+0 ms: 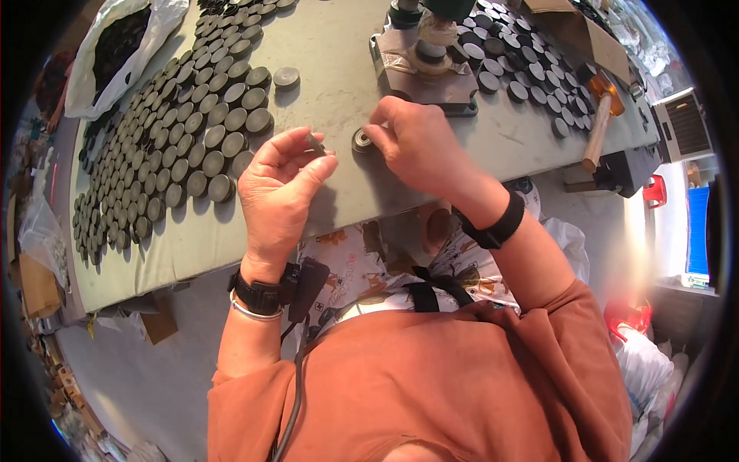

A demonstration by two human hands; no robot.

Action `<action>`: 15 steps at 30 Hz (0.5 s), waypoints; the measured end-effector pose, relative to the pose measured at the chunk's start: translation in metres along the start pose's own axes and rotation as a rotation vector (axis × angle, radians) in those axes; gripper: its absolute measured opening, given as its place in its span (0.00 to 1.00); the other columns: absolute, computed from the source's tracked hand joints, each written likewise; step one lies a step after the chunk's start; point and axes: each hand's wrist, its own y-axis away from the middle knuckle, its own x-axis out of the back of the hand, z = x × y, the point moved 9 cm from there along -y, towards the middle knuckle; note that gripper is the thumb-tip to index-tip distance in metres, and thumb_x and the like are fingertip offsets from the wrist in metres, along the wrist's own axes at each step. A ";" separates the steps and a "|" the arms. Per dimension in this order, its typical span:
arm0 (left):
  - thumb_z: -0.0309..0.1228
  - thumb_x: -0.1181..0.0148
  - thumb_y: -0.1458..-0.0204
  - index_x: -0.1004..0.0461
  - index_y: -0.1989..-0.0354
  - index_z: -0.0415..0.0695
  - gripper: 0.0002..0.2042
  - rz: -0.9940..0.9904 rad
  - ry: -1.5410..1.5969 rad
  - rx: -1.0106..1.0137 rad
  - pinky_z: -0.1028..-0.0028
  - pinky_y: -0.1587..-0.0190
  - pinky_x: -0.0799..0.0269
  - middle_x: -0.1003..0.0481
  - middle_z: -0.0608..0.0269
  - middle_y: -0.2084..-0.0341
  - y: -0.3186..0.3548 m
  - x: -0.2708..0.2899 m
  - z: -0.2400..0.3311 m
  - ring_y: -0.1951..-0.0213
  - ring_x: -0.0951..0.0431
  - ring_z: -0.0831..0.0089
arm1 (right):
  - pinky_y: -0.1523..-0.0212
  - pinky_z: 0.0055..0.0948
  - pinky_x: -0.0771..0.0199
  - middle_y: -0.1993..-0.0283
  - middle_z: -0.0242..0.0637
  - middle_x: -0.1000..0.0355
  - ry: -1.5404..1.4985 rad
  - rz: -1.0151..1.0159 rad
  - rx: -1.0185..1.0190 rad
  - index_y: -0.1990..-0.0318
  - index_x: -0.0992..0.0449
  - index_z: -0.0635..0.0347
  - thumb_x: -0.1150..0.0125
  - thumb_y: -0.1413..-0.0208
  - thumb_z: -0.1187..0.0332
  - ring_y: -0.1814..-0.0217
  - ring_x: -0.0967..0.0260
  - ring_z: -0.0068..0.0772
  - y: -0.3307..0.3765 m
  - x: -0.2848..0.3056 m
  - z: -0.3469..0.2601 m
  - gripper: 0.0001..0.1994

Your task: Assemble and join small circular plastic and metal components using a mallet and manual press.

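Between the thumb and fingers of my left hand is a small dark disc, seen nearly edge-on. My right hand is bent with its fingertips pinched at a small round metal piece with a ringed centre, which sits on the green-grey tabletop. Whether the right fingers grip that piece or only touch it is partly hidden by the hand. A lone grey disc lies beyond my left hand.
Many grey round discs cover the table's left side. Ahead stands a press with a dark metal base. More discs spread behind it, beside a hammer at the right edge. A white bag of dark pieces is far left.
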 end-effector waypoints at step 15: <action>0.34 0.32 0.59 0.25 0.56 0.42 0.20 -0.110 -1.328 -0.328 0.70 0.68 0.28 0.27 0.58 0.65 -0.020 -0.045 0.023 0.67 0.24 0.67 | 0.74 0.17 0.31 0.72 0.28 0.27 -0.426 0.108 -0.135 0.61 0.25 0.67 0.41 0.47 0.73 0.75 0.31 0.16 0.028 0.025 0.019 0.08</action>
